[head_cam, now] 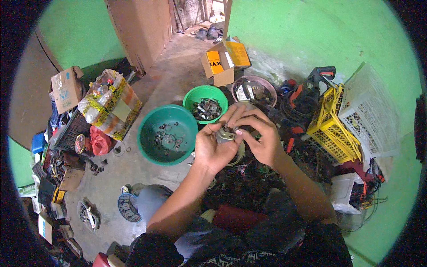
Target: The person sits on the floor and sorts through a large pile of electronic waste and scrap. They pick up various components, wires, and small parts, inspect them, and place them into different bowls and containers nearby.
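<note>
Both hands are raised in front of me, right of the dark green plastic basin (190, 133). My left hand (215, 143) lies palm up with a small curved metal part (227, 135) resting on its palm and fingers. Over it, my right hand (258, 133) pinches a tiny piece, too small to identify, at the metal part's edge. Rings and small parts lie in the basin. Beyond it, a bright green bowl (192, 91) holds a heap of small metal parts. Part of a pale round container (241, 156) shows beneath the hands.
A yellow plastic crate (337, 133) and a white crate (370, 113) lean by the right wall. A taped package (121, 100) stands left. An open cardboard box (223, 76) and a pink-rimmed basin (273, 88) stand ahead. Dark clutter covers the floor below my hands.
</note>
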The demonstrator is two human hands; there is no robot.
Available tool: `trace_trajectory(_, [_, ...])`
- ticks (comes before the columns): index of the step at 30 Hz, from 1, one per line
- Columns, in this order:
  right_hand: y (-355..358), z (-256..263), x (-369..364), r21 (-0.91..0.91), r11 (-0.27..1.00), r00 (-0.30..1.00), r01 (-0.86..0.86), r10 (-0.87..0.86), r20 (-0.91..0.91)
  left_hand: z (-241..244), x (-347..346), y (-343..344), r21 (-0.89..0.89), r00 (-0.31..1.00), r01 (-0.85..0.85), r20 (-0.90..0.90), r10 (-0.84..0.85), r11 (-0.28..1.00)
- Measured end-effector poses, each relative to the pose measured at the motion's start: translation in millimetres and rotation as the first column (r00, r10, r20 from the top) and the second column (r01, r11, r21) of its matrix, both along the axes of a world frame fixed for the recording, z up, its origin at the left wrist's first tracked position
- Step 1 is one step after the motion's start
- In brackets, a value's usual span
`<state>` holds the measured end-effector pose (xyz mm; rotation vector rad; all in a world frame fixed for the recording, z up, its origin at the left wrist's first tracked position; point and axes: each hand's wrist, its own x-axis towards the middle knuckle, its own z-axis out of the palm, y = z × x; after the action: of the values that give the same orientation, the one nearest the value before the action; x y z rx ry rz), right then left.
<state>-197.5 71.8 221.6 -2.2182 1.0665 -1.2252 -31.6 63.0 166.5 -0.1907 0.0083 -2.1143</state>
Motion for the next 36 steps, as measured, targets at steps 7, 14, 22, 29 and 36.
trace_trajectory(7, [-5,-9,-19,0.055,0.998,0.998,0.02,-0.023,0.057,6,-8,-7,0.068,0.985,-0.053,0.166,0.041,0.996])
trace_trajectory(14, [-18,-29,-33,-0.018,0.998,0.998,0.064,-0.063,0.017,4,-10,-14,0.062,0.971,-0.084,0.229,0.068,0.995])
trace_trajectory(22, [-70,-66,-50,0.198,0.956,0.957,0.214,-0.247,0.155,-4,-2,-20,0.153,0.967,-0.178,0.209,0.145,0.972])
trace_trajectory(29, [-119,-197,-99,0.456,0.791,0.911,0.407,-0.391,-0.135,-7,0,-26,0.163,0.974,-0.132,0.202,0.098,0.978])
trace_trajectory(36, [-132,-260,-123,0.373,0.719,0.809,0.586,-0.489,-0.326,-7,-1,-29,0.14,0.969,-0.062,0.245,0.026,0.988])
